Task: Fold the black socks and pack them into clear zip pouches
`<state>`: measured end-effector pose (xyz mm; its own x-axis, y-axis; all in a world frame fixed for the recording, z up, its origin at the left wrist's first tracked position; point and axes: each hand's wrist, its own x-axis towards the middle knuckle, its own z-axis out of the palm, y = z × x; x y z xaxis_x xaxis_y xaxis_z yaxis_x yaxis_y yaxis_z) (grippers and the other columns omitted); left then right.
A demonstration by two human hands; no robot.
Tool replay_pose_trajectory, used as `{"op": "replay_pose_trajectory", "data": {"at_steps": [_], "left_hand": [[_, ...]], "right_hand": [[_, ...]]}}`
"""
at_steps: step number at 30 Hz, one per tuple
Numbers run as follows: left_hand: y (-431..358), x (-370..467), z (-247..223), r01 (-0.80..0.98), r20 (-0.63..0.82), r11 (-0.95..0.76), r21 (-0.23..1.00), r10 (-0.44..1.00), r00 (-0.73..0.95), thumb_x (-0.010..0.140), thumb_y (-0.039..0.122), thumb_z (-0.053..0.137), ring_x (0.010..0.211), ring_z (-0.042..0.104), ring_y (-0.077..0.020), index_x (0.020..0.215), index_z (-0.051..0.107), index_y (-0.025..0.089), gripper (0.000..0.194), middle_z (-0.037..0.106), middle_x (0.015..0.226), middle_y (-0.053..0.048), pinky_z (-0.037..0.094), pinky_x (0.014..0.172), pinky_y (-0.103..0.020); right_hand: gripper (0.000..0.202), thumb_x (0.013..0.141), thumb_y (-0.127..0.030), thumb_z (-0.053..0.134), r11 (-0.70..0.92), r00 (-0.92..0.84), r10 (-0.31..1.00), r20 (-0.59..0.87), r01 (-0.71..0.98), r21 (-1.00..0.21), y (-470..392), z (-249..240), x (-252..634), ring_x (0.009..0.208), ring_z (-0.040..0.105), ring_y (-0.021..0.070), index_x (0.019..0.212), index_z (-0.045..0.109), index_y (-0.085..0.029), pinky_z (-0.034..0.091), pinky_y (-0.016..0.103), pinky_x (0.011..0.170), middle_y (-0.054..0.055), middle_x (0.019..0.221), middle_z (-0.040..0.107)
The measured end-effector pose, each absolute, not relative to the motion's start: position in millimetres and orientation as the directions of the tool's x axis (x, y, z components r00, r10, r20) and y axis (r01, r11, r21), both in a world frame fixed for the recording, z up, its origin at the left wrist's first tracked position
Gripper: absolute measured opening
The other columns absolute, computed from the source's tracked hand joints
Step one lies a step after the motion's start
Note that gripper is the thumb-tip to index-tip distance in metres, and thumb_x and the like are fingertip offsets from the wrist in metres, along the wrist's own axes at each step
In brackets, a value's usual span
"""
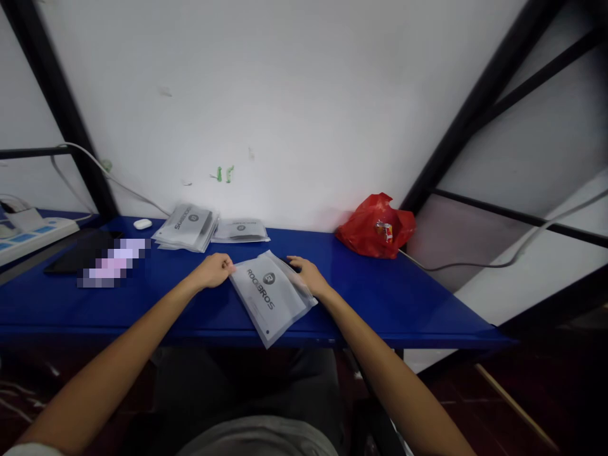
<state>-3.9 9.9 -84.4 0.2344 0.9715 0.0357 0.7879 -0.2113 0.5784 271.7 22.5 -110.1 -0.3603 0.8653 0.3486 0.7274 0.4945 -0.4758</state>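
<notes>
A frosted zip bag (260, 294) printed "ROCKBROS" lies tilted over the front of the blue desk, its lower corner past the edge. My left hand (216, 270) is closed in a pinch on the bag's left upper corner. At the bag's right side is my right hand (310, 276), fingers curled and partly hidden behind the bag's edge. A small dark patch shows by its fingertips; what it is, I cannot make out. Farther back lie a stack of similar bags (186, 228) and, beside it, another bag pile (240, 230) with something dark inside.
The blue desk (380, 297) stands against a white wall. On its right rests a red plastic bag (375, 228). To the left are a white earbud case (142, 223), a dark tablet-like device (71, 256) with a blurred bright area, and a power strip (38, 237) with cables.
</notes>
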Motion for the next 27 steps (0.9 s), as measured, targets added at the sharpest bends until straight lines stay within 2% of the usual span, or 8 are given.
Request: {"op": "replay_pose_trajectory", "data": {"at_steps": [3,6,10,14,18,20,24,27], "left_hand": [[6,-7,-83,0.736,0.08,-0.245,0.631,0.964,0.253,0.074,0.022,0.046,0.065,0.059,-0.0157,0.074,0.056,0.016,0.011,0.063,0.066,-0.003,0.041,0.06,-0.024],[9,-18,-74,0.764,0.108,-0.248,0.596,0.967,0.23,0.069,0.016,0.044,0.063,0.058,-0.0149,0.074,0.054,0.017,0.012,0.062,0.064,-0.001,0.041,0.06,-0.024],[30,-47,-48,0.838,0.119,-0.239,0.491,0.971,0.208,0.069,0.02,0.044,0.07,0.06,-0.0177,0.073,0.057,0.017,0.014,0.064,0.07,-0.002,0.043,0.064,-0.025],[57,-73,-16,0.914,0.099,-0.139,0.381,0.989,0.11,0.075,0.025,0.045,0.087,0.062,-0.0226,0.081,0.063,0.015,0.021,0.068,0.087,-0.007,0.045,0.076,-0.029],[55,-63,-12,0.988,0.271,0.047,0.147,0.959,-0.086,0.083,0.027,0.044,0.108,0.054,-0.0312,0.106,0.061,0.011,0.033,0.061,0.114,-0.018,0.044,0.085,-0.038],[39,-45,-26,1.0,0.303,-0.008,0.01,0.953,0.004,0.087,0.032,0.043,0.113,0.05,-0.0332,0.114,0.057,0.011,0.037,0.055,0.121,-0.019,0.044,0.085,-0.041],[2,-7,-60,0.963,0.154,-0.228,-0.144,0.956,0.25,0.089,0.041,0.041,0.112,0.049,-0.0334,0.114,0.058,0.013,0.04,0.056,0.119,-0.018,0.044,0.087,-0.043],[-9,7,-71,0.952,0.111,-0.226,-0.209,0.961,0.252,0.089,0.027,0.042,0.11,0.05,-0.0319,0.11,0.059,0.012,0.031,0.057,0.116,-0.017,0.044,0.086,-0.043]], "right_hand": [[0.021,0.071,-0.03,0.066,0.434,-0.254,0.884,0.392,0.758,-0.487,22,-113,282,0.108,0.06,0.0303,0.087,0.073,-0.018,0.048,0.046,0.092,0.012,0.112,0.067],[0.027,0.071,-0.023,0.062,0.289,-0.107,0.932,0.346,0.796,-0.532,17,-111,294,0.107,0.061,0.0288,0.095,0.072,-0.018,0.048,0.044,0.092,0.011,0.114,0.066],[0.035,0.072,-0.02,0.057,0.111,0.015,0.978,0.208,0.806,-0.581,7,-103,308,0.112,0.058,0.0251,0.105,0.068,-0.013,0.043,0.036,0.098,0.011,0.12,0.063],[0.034,0.073,-0.02,0.055,0.087,0.035,0.98,0.198,0.812,-0.576,1,-99,311,0.114,0.056,0.0253,0.103,0.069,-0.013,0.041,0.036,0.1,0.01,0.123,0.061],[0.028,0.073,-0.02,0.056,0.1,0.048,0.97,0.239,0.816,-0.57,-1,-98,308,0.114,0.056,0.0258,0.097,0.071,-0.015,0.041,0.038,0.1,0.011,0.122,0.062],[0.028,0.073,-0.02,0.057,0.101,0.052,0.967,0.249,0.818,-0.566,-2,-100,307,0.114,0.056,0.026,0.096,0.071,-0.014,0.041,0.039,0.1,0.012,0.121,0.062],[0.026,0.074,-0.025,0.06,0.12,0.036,0.96,0.277,0.842,-0.526,-3,-104,305,0.115,0.056,0.0276,0.094,0.071,-0.013,0.041,0.04,0.1,0.014,0.121,0.061],[0.026,0.078,-0.036,0.059,0.2,-0.027,0.945,0.326,0.836,-0.51,-4,-105,305,0.114,0.056,0.027,0.09,0.071,-0.016,0.041,0.041,0.1,0.013,0.12,0.062]]}}
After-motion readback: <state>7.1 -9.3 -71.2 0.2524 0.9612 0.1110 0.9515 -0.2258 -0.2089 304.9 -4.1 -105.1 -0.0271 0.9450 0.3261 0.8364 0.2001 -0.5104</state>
